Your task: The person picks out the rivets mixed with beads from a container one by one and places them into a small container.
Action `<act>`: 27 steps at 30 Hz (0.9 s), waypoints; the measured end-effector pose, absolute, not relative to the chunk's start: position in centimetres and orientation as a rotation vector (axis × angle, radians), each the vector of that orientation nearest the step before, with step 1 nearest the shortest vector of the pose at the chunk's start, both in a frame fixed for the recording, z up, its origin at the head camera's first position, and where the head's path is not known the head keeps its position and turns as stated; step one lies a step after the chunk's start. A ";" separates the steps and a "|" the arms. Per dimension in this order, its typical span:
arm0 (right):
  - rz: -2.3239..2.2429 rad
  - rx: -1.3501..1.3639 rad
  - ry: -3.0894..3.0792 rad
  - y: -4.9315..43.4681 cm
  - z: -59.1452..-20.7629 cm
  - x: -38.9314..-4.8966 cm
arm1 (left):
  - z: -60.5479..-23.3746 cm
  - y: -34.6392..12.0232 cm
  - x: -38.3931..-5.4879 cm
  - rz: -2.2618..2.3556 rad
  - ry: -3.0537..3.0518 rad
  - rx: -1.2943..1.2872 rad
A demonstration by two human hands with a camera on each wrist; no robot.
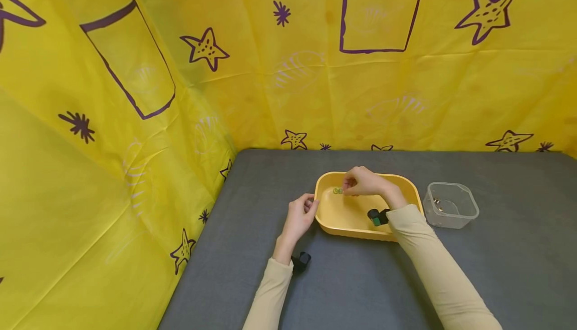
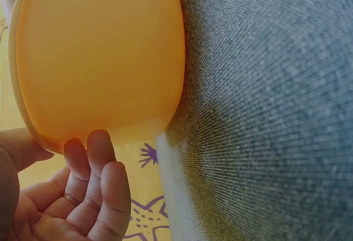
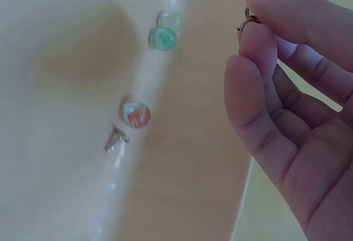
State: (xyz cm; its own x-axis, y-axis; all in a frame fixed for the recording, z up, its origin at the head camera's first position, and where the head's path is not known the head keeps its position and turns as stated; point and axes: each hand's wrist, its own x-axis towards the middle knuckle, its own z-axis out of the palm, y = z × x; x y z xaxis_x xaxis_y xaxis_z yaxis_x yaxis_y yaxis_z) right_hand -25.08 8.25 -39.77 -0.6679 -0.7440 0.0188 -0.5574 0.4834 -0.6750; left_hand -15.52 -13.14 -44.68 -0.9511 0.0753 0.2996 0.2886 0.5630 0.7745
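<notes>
A yellow plastic basin [image 1: 356,233] rests on the grey surface. At its left end my left hand [image 1: 298,217] grips the rim, thumb at the edge and fingertips [image 2: 100,147] against the outer wall. My right hand [image 1: 367,182] is over the inside of the basin, and its thumb and index finger pinch a small shiny metal piece [image 3: 247,21], partly hidden by the fingertips. Below it in the right wrist view lie a green glass marble [image 3: 164,38], a pale yellowish marble [image 3: 172,20], a red-and-white marble [image 3: 135,114] and a small silvery metal piece [image 3: 117,140].
To the right of the basin stands a clear plastic container [image 1: 452,223] with a few small metallic pieces [image 1: 437,203] inside. Yellow patterned cloth [image 1: 252,94] hangs behind and along the left. Each wrist carries a black camera.
</notes>
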 end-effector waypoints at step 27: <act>-1.044 -0.964 2.533 13.1 -38.6 -24.2 | -44.6 -13.1 -15.6 -1.335 -2.571 -0.287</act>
State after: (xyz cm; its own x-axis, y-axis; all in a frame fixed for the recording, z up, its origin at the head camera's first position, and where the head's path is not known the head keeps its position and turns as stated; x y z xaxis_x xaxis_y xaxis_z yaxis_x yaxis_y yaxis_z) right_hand -24.19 13.10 -38.59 -0.7549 -0.6551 0.0306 -0.4865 0.5280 -0.6961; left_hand -15.55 -13.05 -44.57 -0.9544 0.0670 0.2909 0.2765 0.5655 0.7770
